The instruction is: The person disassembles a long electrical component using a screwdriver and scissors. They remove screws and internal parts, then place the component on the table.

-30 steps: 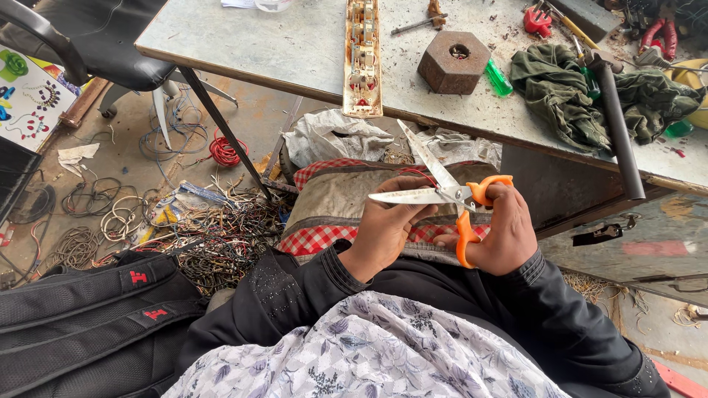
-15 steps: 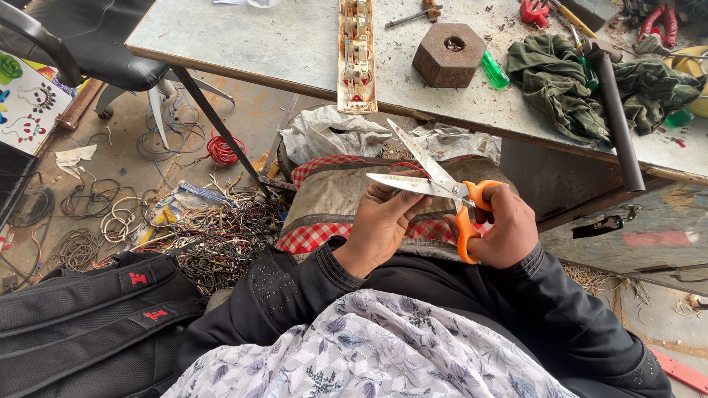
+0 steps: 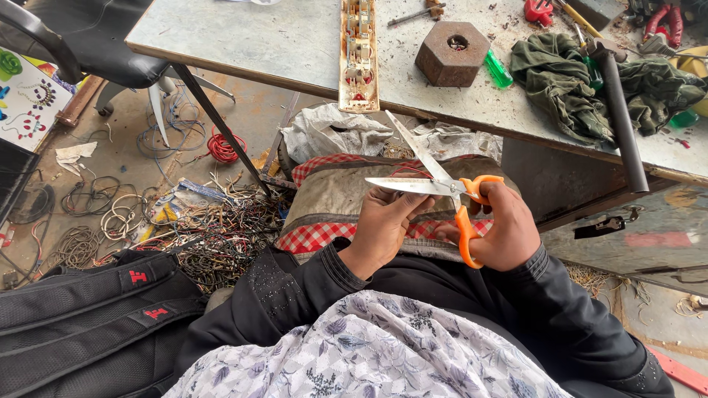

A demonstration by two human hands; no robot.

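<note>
Setting: messy workshop from where I'm watching, with a grey workbench (image 3: 280, 44) up top and a dirt floor littered with a tangle of stripped wires (image 3: 214, 228).

Right hand: my right hand (image 3: 505, 228) is clenched round the orange handles of the scissors (image 3: 442, 188), fingers through the loops.

Scissors: blades spread wide, one pointing left over the lap, the other angled up toward the bench edge.

Left hand: left hand (image 3: 383, 225) sits just under the lower blade, fingers curled as if pinching something thin. I honestly can't tell what's in it, too small to see.

Progress: my guess is we're mid-cut or about to snip. Nothing visibly cut in the hands yet, and that floor pile suggests plenty of wire has been through here, but how much is left I can't judge.

Containers: a checked red-and-white sack (image 3: 332, 195) lies across the lap area, a bit of red wire showing at its mouth, the rest hidden. A crumpled white plastic bag (image 3: 324, 133) sits behind it, contents not visible.

Bench stuff: long switch strip (image 3: 358, 51), rusty hex block (image 3: 451, 53), green rag (image 3: 568, 81), hammer (image 3: 619, 110).

Other: black backpack (image 3: 81, 317) at lower left, office chair (image 3: 81, 37) upper left.
</note>
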